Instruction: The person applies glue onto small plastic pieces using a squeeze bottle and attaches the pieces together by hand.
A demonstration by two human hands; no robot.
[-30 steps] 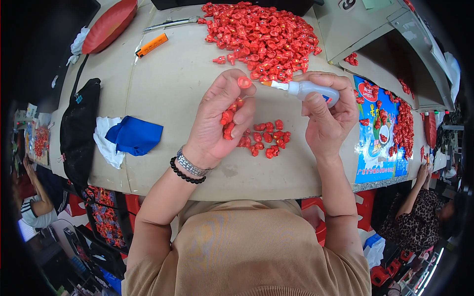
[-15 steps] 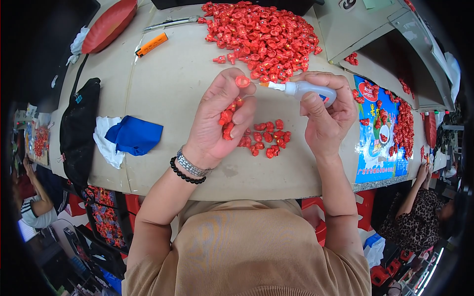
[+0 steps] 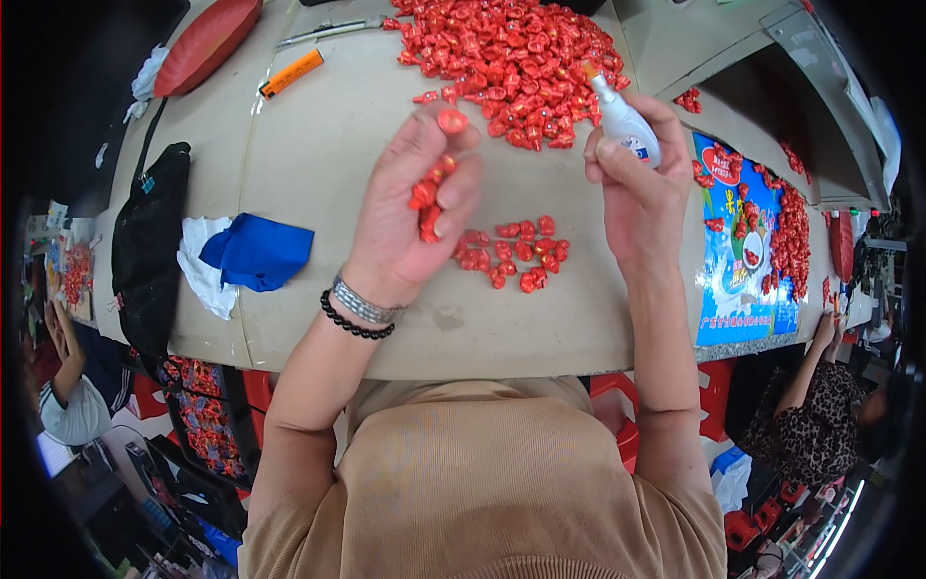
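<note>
- Holding one small red piece (image 3: 451,121) pinched at the fingertips, the left hand (image 3: 415,217) cups several more red pieces (image 3: 425,198) in its half-closed palm, above the table (image 3: 318,145).
- Right hand (image 3: 641,188): fingers closed around a small white glue bottle (image 3: 622,121), nozzle tilted toward 11 o'clock, apart from the pinched piece.
- Progress, as judged: a small finished cluster (image 3: 516,253) lies at 6 o'clock of the hands; the large red heap (image 3: 511,63) at 12 o'clock appears untouched, so most work remains.
- Surroundings: blue cloth (image 3: 258,253) and black bag (image 3: 147,246) at 9 o'clock; orange lighter (image 3: 291,73) at 11 o'clock; printed package (image 3: 738,241) at 3 o'clock. Nothing lies between the hands.
</note>
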